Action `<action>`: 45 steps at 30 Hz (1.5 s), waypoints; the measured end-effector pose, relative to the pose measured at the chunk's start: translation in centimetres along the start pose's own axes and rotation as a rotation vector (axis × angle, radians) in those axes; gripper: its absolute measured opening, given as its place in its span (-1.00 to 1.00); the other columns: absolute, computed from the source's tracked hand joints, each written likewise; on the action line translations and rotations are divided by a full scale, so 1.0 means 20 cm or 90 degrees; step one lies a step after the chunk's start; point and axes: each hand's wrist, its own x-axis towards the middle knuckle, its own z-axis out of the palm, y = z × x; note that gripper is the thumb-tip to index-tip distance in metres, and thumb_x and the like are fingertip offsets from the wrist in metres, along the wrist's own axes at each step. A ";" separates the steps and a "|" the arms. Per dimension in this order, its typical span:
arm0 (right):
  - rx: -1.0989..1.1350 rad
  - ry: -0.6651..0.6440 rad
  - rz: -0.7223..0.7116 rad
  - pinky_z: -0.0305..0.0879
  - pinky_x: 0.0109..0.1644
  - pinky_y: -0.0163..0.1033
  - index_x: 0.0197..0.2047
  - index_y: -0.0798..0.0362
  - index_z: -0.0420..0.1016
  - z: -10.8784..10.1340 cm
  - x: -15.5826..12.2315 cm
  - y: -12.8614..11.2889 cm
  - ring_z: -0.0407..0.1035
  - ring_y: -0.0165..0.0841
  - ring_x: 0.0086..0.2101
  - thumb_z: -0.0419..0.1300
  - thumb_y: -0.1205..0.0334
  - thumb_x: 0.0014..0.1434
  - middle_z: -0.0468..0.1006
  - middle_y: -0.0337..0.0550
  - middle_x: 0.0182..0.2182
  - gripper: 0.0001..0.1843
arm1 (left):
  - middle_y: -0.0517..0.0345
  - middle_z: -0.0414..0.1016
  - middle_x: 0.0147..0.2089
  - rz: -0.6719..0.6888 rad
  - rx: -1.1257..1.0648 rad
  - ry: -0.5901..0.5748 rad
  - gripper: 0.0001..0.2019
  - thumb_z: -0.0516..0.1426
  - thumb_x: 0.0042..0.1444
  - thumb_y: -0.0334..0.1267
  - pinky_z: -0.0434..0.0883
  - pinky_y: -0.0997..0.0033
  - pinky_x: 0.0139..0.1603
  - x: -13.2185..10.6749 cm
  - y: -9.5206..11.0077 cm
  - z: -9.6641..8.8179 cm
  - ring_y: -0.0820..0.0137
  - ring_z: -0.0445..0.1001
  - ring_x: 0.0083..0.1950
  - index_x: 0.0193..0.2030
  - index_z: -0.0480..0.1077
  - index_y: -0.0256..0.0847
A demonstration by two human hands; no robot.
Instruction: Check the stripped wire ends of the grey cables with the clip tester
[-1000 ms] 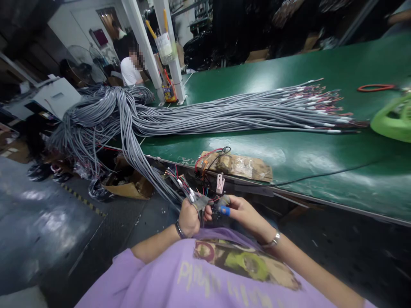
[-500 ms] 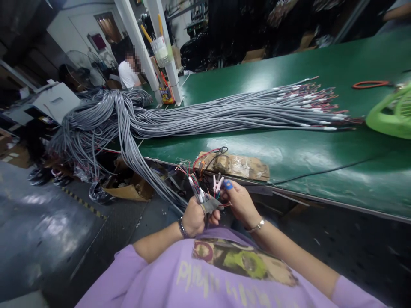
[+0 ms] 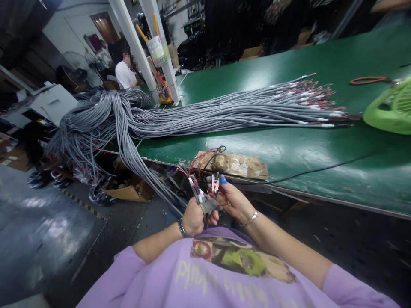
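My left hand is closed round the ends of several grey cables, whose thin coloured wires fan upward out of the fist. Its thumb wears a grey cover. My right hand, with a blue cover on one fingertip, is pinched at a small pink clip that stands at the table's front edge. Both hands meet just below that edge, in front of my purple shirt.
A big bundle of grey cables runs across the green table and spills over its left end. A taped brown block sits at the front edge, a green fan at right. A person in white sits far back.
My right hand has risen from beside the left fist to the pink clip at the table edge. The left hand lifted the wire ends slightly.
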 end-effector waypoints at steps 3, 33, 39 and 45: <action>0.017 0.027 0.004 0.29 -0.46 -0.31 -0.49 0.02 0.51 0.00 0.01 0.01 0.26 -0.45 -0.57 0.41 -0.12 -0.13 0.48 -0.24 -0.55 -0.62 | 0.23 0.35 -0.74 -0.005 -0.004 0.006 -0.51 0.37 -0.45 0.07 0.15 0.55 -0.74 0.01 0.00 0.00 0.52 0.25 -0.77 -0.51 0.34 -0.26; -0.336 -0.143 0.009 0.14 -0.45 -0.31 -0.48 0.10 0.42 -0.08 -0.15 -0.06 0.25 -0.48 -0.59 0.44 -0.06 -0.20 0.45 -0.31 -0.62 -0.57 | 0.15 0.39 -0.70 0.066 0.149 -0.036 -0.57 0.33 -0.23 0.09 0.16 0.55 -0.69 -0.03 -0.06 -0.06 0.51 0.30 -0.72 -0.59 0.33 -0.25; -0.394 -0.112 -0.014 0.17 -0.41 -0.31 -0.50 0.12 0.44 -0.08 -0.16 -0.04 0.26 -0.47 -0.54 0.44 -0.10 -0.24 0.47 -0.29 -0.60 -0.54 | 0.15 0.38 -0.71 0.041 0.166 -0.071 -0.55 0.33 -0.25 0.10 0.17 0.52 -0.68 -0.04 -0.04 -0.06 0.51 0.28 -0.73 -0.64 0.31 -0.24; -0.351 -0.028 -0.040 0.07 -0.43 -0.31 -0.57 0.09 0.42 -0.05 -0.17 -0.05 0.16 -0.50 -0.57 0.47 -0.09 -0.35 0.41 -0.33 -0.65 -0.53 | 0.14 0.42 -0.68 0.076 0.076 -0.003 -0.53 0.33 -0.26 0.14 0.18 0.53 -0.68 -0.03 -0.06 -0.05 0.49 0.31 -0.72 -0.59 0.32 -0.25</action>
